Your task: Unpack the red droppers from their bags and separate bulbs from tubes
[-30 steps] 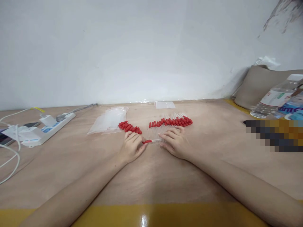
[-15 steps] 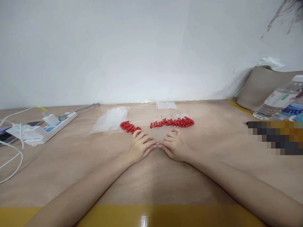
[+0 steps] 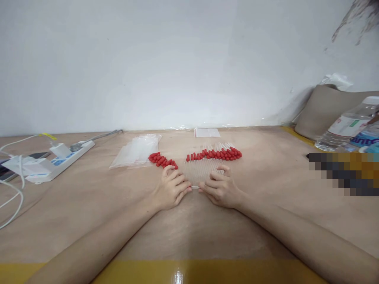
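Clear and slim, one tube (image 3: 195,187) lies crosswise between my hands, along the 9-to-3 o'clock line, just this side of the loose tubes (image 3: 201,169). My left hand (image 3: 174,190) has its thumb and forefinger pinched close on the 9 o'clock end, the other fingers curled in. My right hand (image 3: 221,189) pinches the 3 o'clock end in the same way, its fingers bent and reaching over the near right of the loose tubes. Only a short pale length shows between my fingertips; both ends are hidden, so I cannot tell whether one wears a red bulb.

From that gap, the loose tubes lie side by side toward 12 o'clock, pointing away from me. Beyond them, around 1 o'clock, capped tubes (image 3: 219,154) are heaped with their red ends toward me. Loose bulbs (image 3: 162,161) lie in a slanting heap between 10 and 11 o'clock, just past my left fingers. Clear bags (image 3: 137,149) overlap at 10 o'clock, and a small bag (image 3: 207,133) lies flat near the wall (image 3: 177,63), just past 12. Far off near 9 o'clock is a power strip (image 3: 66,163) with chargers (image 3: 41,167); between 2 and 3 stands a bottle (image 3: 343,128).
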Demonstrator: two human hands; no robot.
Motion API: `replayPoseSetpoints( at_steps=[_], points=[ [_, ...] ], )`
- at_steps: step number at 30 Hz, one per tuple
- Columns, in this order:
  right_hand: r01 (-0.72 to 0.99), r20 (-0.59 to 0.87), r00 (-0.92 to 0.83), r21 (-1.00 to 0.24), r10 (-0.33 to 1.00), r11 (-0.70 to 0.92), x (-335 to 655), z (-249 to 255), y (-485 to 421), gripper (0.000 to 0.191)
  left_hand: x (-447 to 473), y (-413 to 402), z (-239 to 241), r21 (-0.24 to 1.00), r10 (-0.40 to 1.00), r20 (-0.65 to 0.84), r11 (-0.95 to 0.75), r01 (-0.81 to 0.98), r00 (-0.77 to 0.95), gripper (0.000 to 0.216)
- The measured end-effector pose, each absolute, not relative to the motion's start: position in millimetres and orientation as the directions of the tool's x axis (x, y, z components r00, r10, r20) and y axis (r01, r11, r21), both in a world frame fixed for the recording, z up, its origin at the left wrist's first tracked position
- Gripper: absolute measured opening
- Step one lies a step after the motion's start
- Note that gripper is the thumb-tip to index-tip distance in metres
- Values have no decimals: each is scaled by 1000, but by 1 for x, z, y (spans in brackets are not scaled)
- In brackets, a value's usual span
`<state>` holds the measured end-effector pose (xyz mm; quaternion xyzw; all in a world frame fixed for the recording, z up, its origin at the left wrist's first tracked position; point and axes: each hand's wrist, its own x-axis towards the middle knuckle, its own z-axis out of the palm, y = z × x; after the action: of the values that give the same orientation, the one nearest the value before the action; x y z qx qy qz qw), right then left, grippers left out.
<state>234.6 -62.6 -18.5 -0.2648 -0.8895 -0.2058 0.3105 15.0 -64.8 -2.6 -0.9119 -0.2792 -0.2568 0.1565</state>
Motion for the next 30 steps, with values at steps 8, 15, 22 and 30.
replayPoseSetpoints(
  at_steps=[8,15,22,30],
  points=[
    [590,669,-674,232,313,774,246,-21,-69,20,3,-70,-5,-115,444,519,-811,574,731,19],
    [762,730,-443,0,520,648,258,-19,-56,20,-26,-56,14,247,717,576,-610,753,393,30],
    [786,683,-402,-84,610,613,233,-5,-40,26,-72,3,47,439,864,502,-302,846,47,30],
    [833,655,-434,29,618,553,184,-1,-23,21,-65,33,40,430,900,436,-231,873,23,19]
  ],
)
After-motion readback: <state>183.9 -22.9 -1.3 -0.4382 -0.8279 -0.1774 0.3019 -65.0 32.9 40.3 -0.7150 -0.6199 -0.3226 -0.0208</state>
